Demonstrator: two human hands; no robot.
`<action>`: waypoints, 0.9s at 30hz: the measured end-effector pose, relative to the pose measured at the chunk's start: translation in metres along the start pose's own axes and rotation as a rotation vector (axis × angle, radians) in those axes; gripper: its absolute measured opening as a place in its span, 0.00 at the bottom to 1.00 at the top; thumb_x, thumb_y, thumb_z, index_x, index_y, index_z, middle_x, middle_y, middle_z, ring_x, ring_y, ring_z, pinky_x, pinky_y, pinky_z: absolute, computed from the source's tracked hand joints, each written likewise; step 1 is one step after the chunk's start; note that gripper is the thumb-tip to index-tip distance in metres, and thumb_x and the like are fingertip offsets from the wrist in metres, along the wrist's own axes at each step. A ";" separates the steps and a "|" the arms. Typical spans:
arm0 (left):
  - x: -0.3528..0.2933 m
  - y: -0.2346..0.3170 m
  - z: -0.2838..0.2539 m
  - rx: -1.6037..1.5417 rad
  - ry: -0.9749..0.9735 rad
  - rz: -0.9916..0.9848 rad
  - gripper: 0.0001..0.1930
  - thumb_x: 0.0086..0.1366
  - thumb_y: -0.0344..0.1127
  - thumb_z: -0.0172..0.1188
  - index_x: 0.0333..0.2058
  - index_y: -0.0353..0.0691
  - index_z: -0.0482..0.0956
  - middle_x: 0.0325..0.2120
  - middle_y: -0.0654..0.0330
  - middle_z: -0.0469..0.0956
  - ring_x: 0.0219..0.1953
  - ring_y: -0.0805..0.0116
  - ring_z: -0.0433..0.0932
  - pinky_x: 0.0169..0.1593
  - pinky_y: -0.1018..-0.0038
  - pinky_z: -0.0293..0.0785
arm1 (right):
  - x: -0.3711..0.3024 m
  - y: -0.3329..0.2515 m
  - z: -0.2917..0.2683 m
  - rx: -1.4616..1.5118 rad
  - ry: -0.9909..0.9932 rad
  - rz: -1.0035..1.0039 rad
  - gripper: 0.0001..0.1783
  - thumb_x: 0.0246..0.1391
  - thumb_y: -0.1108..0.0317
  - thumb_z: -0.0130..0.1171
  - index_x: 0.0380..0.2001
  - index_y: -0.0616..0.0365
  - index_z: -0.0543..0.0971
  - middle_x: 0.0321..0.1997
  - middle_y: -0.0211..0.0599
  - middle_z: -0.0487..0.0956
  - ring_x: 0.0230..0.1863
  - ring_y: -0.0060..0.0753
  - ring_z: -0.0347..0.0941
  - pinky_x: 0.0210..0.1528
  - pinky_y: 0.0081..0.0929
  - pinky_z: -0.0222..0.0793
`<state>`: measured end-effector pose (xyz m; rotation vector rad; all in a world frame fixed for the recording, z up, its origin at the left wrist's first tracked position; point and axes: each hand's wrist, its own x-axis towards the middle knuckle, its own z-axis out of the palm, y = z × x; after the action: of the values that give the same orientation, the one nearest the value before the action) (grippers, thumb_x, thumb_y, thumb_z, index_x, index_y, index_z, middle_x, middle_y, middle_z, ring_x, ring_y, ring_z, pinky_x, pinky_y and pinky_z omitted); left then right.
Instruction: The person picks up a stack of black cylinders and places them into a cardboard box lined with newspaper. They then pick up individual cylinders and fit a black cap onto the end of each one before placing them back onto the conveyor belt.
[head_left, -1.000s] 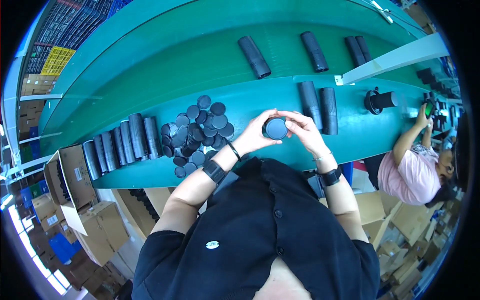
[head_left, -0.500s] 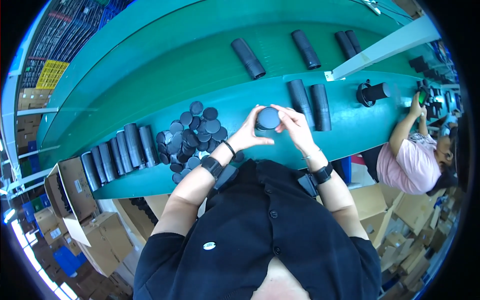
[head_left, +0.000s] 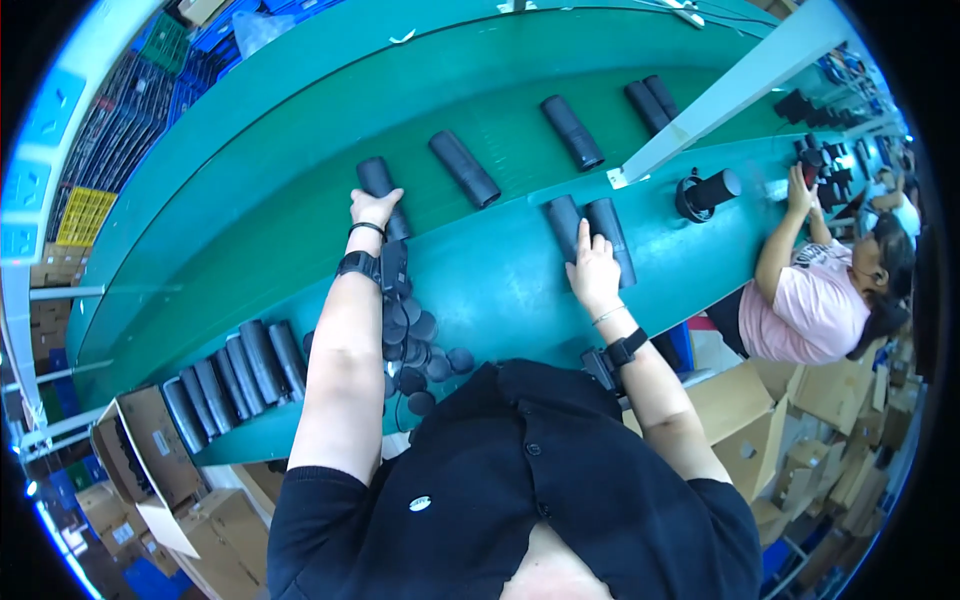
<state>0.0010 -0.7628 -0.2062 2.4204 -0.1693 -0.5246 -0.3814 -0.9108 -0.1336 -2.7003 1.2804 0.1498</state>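
Observation:
My left hand (head_left: 374,210) is closed around a black ribbed tube (head_left: 375,176) lying on the far green strip; the palm hides its middle. My right hand (head_left: 597,272) rests at the near end of a black tube (head_left: 563,220) on the near surface, fingers stretched and apart, index finger along its side. Touching or just beside that hand is a second tube (head_left: 607,222). Under and beside my left forearm lies a heap of black round discs (head_left: 424,326), partly covered by the arm.
More black tubes (head_left: 465,168) lie spaced along the far strip. A row of tubes (head_left: 256,362) stands at left near an open carton (head_left: 150,440). A white post (head_left: 720,90) slants over the green bench (head_left: 470,290). At right are a black ringed part (head_left: 690,196) and a co-worker (head_left: 820,300).
Both hands have parted from an upright, disc-topped tube held between them. My left hand has gone far left with a tube; my right has moved to the paired tubes. The view has shifted.

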 end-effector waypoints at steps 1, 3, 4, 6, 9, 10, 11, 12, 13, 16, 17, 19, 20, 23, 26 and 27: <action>0.003 0.007 0.004 0.072 -0.002 -0.002 0.44 0.41 0.54 0.74 0.49 0.27 0.66 0.46 0.39 0.75 0.46 0.47 0.78 0.51 0.62 0.75 | -0.001 0.008 0.001 -0.002 0.009 0.025 0.49 0.44 0.59 0.68 0.66 0.61 0.56 0.48 0.43 0.69 0.49 0.43 0.69 0.45 0.36 0.72; 0.002 0.008 0.008 0.219 0.013 0.009 0.47 0.42 0.59 0.73 0.51 0.26 0.67 0.47 0.40 0.76 0.49 0.48 0.77 0.54 0.62 0.72 | -0.008 0.015 -0.001 0.459 0.059 -0.075 0.47 0.43 0.68 0.67 0.66 0.60 0.56 0.54 0.44 0.68 0.54 0.43 0.68 0.46 0.32 0.71; 0.003 0.005 0.006 0.197 -0.043 0.017 0.47 0.44 0.60 0.71 0.52 0.28 0.67 0.50 0.39 0.72 0.54 0.46 0.72 0.54 0.60 0.72 | -0.012 0.011 -0.005 0.462 0.059 -0.079 0.47 0.43 0.68 0.67 0.66 0.60 0.56 0.54 0.44 0.68 0.54 0.43 0.68 0.46 0.32 0.71; -0.008 0.000 0.017 0.421 0.265 0.010 0.45 0.47 0.62 0.68 0.53 0.31 0.67 0.49 0.41 0.70 0.54 0.45 0.69 0.54 0.56 0.70 | -0.020 0.002 -0.016 0.833 0.049 -0.267 0.46 0.42 0.74 0.66 0.65 0.58 0.57 0.57 0.42 0.68 0.56 0.40 0.67 0.47 0.27 0.68; -0.082 0.059 0.016 0.175 0.294 0.412 0.41 0.52 0.56 0.67 0.57 0.36 0.62 0.51 0.43 0.65 0.53 0.46 0.66 0.54 0.57 0.68 | -0.029 0.005 -0.010 0.896 0.068 -0.250 0.43 0.41 0.76 0.67 0.62 0.58 0.62 0.54 0.38 0.69 0.52 0.35 0.68 0.45 0.23 0.66; -0.106 0.062 0.018 0.079 0.228 0.576 0.41 0.52 0.53 0.68 0.59 0.38 0.60 0.51 0.44 0.64 0.52 0.48 0.67 0.53 0.58 0.68 | -0.030 0.000 -0.011 0.941 0.042 -0.250 0.41 0.41 0.75 0.67 0.61 0.59 0.64 0.53 0.38 0.69 0.50 0.34 0.68 0.44 0.22 0.66; -0.137 0.061 0.026 -0.268 -0.059 0.649 0.42 0.49 0.48 0.71 0.59 0.40 0.61 0.53 0.47 0.63 0.55 0.52 0.65 0.55 0.59 0.66 | -0.029 -0.005 -0.009 0.979 0.027 -0.266 0.37 0.42 0.74 0.67 0.58 0.59 0.66 0.52 0.38 0.69 0.49 0.33 0.68 0.45 0.23 0.66; -0.177 0.065 0.022 -0.385 -0.346 0.790 0.44 0.47 0.47 0.74 0.60 0.42 0.61 0.56 0.50 0.61 0.58 0.54 0.64 0.56 0.60 0.65 | -0.029 -0.008 -0.006 0.985 0.008 -0.268 0.37 0.42 0.74 0.67 0.58 0.59 0.66 0.52 0.38 0.69 0.49 0.33 0.68 0.45 0.23 0.66; -0.201 0.064 0.024 -0.319 -0.457 0.963 0.47 0.45 0.51 0.74 0.61 0.43 0.61 0.58 0.53 0.59 0.60 0.54 0.62 0.59 0.61 0.64 | -0.029 -0.012 -0.003 1.012 -0.014 -0.294 0.36 0.43 0.74 0.67 0.57 0.60 0.66 0.52 0.38 0.69 0.49 0.33 0.68 0.45 0.24 0.67; -0.243 0.051 0.030 -0.681 -0.827 0.681 0.45 0.47 0.41 0.76 0.62 0.40 0.60 0.59 0.56 0.62 0.63 0.63 0.61 0.63 0.65 0.60 | -0.029 -0.018 0.000 1.008 -0.071 -0.373 0.35 0.44 0.75 0.64 0.58 0.58 0.67 0.55 0.40 0.69 0.51 0.36 0.67 0.47 0.25 0.67; -0.244 0.044 0.029 -0.707 -0.850 0.622 0.43 0.48 0.38 0.75 0.61 0.39 0.61 0.59 0.56 0.63 0.63 0.65 0.60 0.63 0.67 0.59 | -0.029 -0.016 -0.001 0.973 -0.090 -0.422 0.35 0.44 0.76 0.63 0.59 0.57 0.67 0.57 0.42 0.68 0.54 0.38 0.67 0.49 0.26 0.68; -0.248 0.035 0.024 -0.710 -0.825 0.609 0.39 0.50 0.35 0.74 0.59 0.38 0.63 0.57 0.56 0.65 0.63 0.64 0.61 0.63 0.67 0.60 | -0.029 -0.014 -0.010 0.879 -0.025 -0.504 0.32 0.47 0.77 0.58 0.59 0.55 0.69 0.59 0.44 0.67 0.59 0.42 0.65 0.54 0.27 0.67; -0.248 0.032 0.021 -0.707 -0.820 0.600 0.39 0.50 0.35 0.74 0.59 0.38 0.63 0.57 0.56 0.65 0.63 0.64 0.61 0.63 0.67 0.60 | -0.032 -0.014 -0.019 1.008 -0.027 -0.410 0.24 0.53 0.75 0.56 0.56 0.56 0.73 0.56 0.42 0.69 0.57 0.37 0.66 0.53 0.26 0.67; -0.246 0.026 0.014 -0.503 -0.740 0.863 0.39 0.49 0.35 0.73 0.59 0.38 0.64 0.57 0.55 0.66 0.63 0.60 0.62 0.64 0.66 0.60 | -0.033 -0.015 -0.036 1.341 -0.265 -0.299 0.17 0.63 0.66 0.52 0.53 0.56 0.76 0.43 0.31 0.70 0.39 0.21 0.69 0.38 0.18 0.67; -0.252 0.029 0.013 -0.483 -0.777 0.809 0.39 0.49 0.37 0.73 0.58 0.38 0.65 0.56 0.53 0.65 0.62 0.57 0.62 0.64 0.65 0.59 | -0.037 -0.022 -0.042 1.359 -0.391 -0.325 0.18 0.62 0.65 0.53 0.54 0.56 0.76 0.38 0.28 0.70 0.33 0.18 0.68 0.34 0.16 0.66; -0.251 0.028 0.017 -0.466 -0.748 0.815 0.39 0.48 0.38 0.73 0.58 0.38 0.64 0.56 0.52 0.65 0.62 0.56 0.63 0.63 0.64 0.60 | -0.038 -0.025 -0.040 1.416 -0.380 -0.312 0.18 0.62 0.65 0.54 0.54 0.56 0.76 0.35 0.27 0.68 0.32 0.16 0.68 0.32 0.15 0.65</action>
<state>-0.2347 -0.7314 -0.1184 1.4253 -1.1425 -0.9087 -0.3846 -0.8736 -0.0862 -1.4675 0.4516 -0.2066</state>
